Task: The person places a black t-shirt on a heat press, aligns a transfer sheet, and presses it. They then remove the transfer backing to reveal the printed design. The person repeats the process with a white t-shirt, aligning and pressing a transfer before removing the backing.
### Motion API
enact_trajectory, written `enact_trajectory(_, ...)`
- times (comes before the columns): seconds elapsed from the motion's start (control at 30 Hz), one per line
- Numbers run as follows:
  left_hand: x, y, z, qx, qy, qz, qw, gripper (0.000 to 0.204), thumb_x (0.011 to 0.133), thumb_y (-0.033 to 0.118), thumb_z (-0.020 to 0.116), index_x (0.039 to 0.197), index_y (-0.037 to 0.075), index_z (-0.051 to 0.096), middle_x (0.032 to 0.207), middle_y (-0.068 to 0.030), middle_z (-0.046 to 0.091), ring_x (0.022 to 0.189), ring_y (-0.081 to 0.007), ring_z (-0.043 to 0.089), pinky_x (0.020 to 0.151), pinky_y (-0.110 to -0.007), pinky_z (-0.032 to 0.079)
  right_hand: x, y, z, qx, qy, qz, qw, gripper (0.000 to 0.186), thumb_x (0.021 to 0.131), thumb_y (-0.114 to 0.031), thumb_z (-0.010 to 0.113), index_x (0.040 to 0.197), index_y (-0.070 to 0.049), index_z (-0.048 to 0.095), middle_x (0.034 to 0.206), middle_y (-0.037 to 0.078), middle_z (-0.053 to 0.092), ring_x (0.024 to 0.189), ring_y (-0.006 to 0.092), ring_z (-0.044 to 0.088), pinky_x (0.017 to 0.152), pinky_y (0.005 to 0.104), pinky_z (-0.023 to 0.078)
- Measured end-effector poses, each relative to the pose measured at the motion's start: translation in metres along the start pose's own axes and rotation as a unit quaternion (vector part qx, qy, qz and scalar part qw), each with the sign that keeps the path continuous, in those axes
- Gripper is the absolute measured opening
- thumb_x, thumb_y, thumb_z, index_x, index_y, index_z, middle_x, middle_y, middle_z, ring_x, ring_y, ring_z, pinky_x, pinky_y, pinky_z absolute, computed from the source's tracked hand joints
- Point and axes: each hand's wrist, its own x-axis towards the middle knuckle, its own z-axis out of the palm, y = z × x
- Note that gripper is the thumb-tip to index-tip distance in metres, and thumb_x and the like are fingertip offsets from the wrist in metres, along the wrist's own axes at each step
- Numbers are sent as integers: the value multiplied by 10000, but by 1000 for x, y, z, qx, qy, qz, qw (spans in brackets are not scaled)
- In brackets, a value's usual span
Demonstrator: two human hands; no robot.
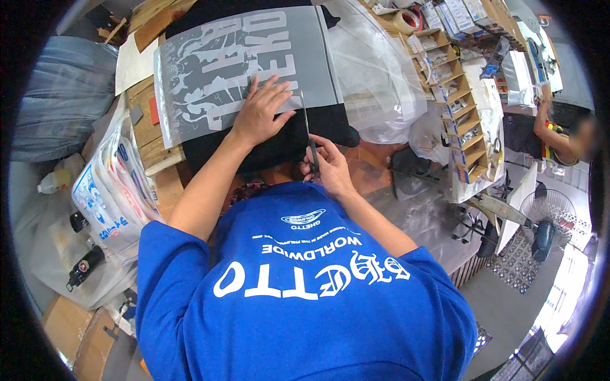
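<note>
A translucent film sheet [190,120] printed with pale lettering and shapes lies over black fabric [330,120] on a wooden table [143,101]. My left hand [262,111] rests on the film with its fingers spread, close to the lettering. Held in my right hand [330,166] is a pair of scissors [305,124], its blades pointing away from me at the film's near edge, right of my left hand. My fingers hide part of the handles. Whether the blades are parted cannot be made out.
Clear plastic sheeting [375,70] spreads to the right of the film. Farther right stands a cardboard organizer [462,120] with small compartments, near a tape roll [406,21]. Printed plastic bags [114,184] hang at the left. A fan [545,216] and another person [559,136] are at far right.
</note>
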Motion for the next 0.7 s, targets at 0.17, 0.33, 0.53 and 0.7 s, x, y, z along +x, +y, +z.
enact_trajectory(0.17, 4, 6, 0, 28, 11, 47, 998, 292, 875, 213, 740, 1129, 69, 726, 1308, -88, 671, 1358, -333, 516, 1178, -597, 308, -7, -5, 3, -32, 16, 7, 999, 398, 1032, -140, 585, 1420, -80, 519, 882, 38, 573, 681, 111, 601, 498, 262, 514)
enact_trajectory(0.33, 6, 16, -4, 14, 54, 90, 994, 213, 873, 144, 705, 1072, 77, 747, 1131, -57, 741, 1199, -329, 635, 1160, -556, 368, 8, -19, 10, -19, 34, 20, 999, 370, 1045, -134, 552, 1408, -66, 524, 883, 35, 579, 669, 102, 589, 471, 251, 480)
enact_trajectory(0.53, 7, 22, -13, -16, 46, 83, 995, 208, 842, 111, 716, 1045, 74, 745, 1106, -64, 748, 1144, -308, 669, 1126, -519, 425, 22, -33, 16, -43, 42, 3, 998, 350, 1053, -173, 547, 1381, -50, 541, 866, 29, 578, 643, 93, 574, 456, 244, 451)
enact_trajectory(0.7, 8, 27, -24, -26, 56, 80, 995, 222, 828, 90, 715, 1049, 66, 732, 1118, -77, 744, 1112, -297, 684, 1100, -516, 457, 27, -42, 18, -58, 50, 14, 997, 358, 1047, -178, 553, 1375, -33, 541, 843, 26, 581, 637, 93, 571, 456, 246, 442)
